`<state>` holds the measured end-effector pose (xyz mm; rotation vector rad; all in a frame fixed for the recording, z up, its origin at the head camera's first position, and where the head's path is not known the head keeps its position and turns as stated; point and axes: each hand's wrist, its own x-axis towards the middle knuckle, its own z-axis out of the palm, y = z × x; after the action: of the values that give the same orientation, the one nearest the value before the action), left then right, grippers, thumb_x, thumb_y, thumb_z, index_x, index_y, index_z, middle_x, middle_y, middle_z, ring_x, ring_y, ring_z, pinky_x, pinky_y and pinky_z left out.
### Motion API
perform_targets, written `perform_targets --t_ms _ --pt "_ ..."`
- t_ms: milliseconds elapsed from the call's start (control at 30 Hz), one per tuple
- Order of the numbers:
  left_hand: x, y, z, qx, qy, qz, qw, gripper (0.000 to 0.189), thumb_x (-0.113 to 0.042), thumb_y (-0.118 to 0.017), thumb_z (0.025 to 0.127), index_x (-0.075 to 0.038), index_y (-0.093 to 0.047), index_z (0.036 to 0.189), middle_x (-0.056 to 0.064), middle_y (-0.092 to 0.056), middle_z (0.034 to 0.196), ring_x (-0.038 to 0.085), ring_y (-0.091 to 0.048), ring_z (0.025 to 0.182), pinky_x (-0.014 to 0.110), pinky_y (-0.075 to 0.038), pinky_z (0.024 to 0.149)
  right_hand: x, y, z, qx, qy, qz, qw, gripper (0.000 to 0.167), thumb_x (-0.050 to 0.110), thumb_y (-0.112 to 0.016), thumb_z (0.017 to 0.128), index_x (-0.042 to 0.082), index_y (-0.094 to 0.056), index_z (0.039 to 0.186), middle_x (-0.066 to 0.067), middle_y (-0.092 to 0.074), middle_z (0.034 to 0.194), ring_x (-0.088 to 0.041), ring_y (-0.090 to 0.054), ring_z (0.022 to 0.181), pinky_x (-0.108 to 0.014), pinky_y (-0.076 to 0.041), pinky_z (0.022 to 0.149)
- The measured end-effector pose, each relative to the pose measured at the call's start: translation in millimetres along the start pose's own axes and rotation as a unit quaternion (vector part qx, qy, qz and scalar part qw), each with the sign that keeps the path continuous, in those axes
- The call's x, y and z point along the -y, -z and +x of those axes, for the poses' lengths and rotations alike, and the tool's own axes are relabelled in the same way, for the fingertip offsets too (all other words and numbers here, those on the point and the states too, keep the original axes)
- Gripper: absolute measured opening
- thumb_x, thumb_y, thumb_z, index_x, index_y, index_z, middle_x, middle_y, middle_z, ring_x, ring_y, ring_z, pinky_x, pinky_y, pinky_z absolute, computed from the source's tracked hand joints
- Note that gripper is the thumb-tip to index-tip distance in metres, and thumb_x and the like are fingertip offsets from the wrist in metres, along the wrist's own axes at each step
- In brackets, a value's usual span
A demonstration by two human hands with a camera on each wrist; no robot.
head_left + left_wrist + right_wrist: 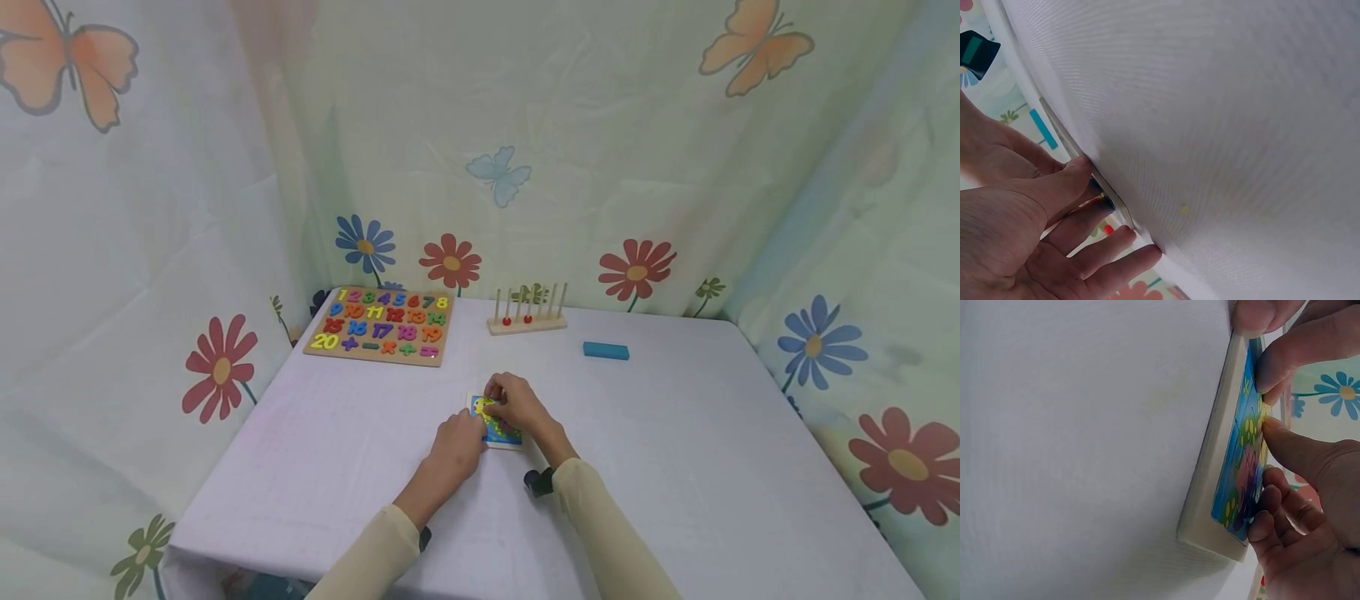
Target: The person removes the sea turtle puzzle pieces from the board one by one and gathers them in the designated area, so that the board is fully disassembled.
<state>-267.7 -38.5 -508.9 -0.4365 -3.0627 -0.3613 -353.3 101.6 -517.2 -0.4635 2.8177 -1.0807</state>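
A small picture puzzle (501,437) in a pale wooden frame lies on the white-covered table, with a blue, yellow, green and pink picture. My left hand (456,443) grips its left side. In the right wrist view, the left thumb lies at the frame's edge and the forefinger on the picture. My right hand (521,407) bends over the puzzle's far right part, thumb on a yellow area and fingertips curled at the picture (1244,469). Seen almost edge-on in the left wrist view, the board (1112,195) is partly covered by the left hand.
A number puzzle board (381,358) with colourful numerals lies at the back left. Behind my hands stands a wooden peg rack (527,327) carrying red beads. A blue block (606,351) rests toward the back right. Flowered curtains (420,125) enclose the table.
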Motion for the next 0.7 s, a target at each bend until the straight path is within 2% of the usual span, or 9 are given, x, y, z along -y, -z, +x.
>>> perform_targets --t_ms 300,500,700 --pt "0.4 -1.4 0.3 0.003 0.001 0.001 1.0 0.028 -0.022 -0.086 0.095 -0.001 -0.08 0.113 0.011 -0.072 0.097 0.02 -0.068 0.086 0.034 -0.063 0.08 3.6 2.1 -0.7 0.013 -0.003 -0.015 0.9998 0.02 0.003 -0.086 0.09 0.005 -0.076 0.107 -0.004 -0.063 0.094 -0.019 -0.057 0.088 -0.037 -0.055 0.085" --pt "-0.1 -0.2 0.4 0.003 0.004 0.0 1.0 0.031 -0.022 -0.086 0.094 -0.001 -0.079 0.116 0.012 -0.073 0.101 0.022 -0.069 0.091 0.036 -0.064 0.084 5.2 2.8 0.6 0.016 0.006 -0.046 0.9988 0.019 0.006 -0.086 0.091 0.005 -0.079 0.109 -0.004 -0.064 0.095 -0.019 -0.059 0.09 -0.038 -0.057 0.089" --pt "-0.8 0.9 0.7 0.005 0.005 -0.001 1.0 0.034 -0.023 -0.086 0.094 0.001 -0.078 0.118 0.014 -0.073 0.104 0.022 -0.069 0.092 0.036 -0.064 0.087 7.0 3.4 -1.5 0.012 0.018 -0.061 0.9979 0.018 0.006 -0.085 0.093 0.004 -0.081 0.11 -0.003 -0.066 0.089 -0.018 -0.058 0.084 -0.034 -0.057 0.081"
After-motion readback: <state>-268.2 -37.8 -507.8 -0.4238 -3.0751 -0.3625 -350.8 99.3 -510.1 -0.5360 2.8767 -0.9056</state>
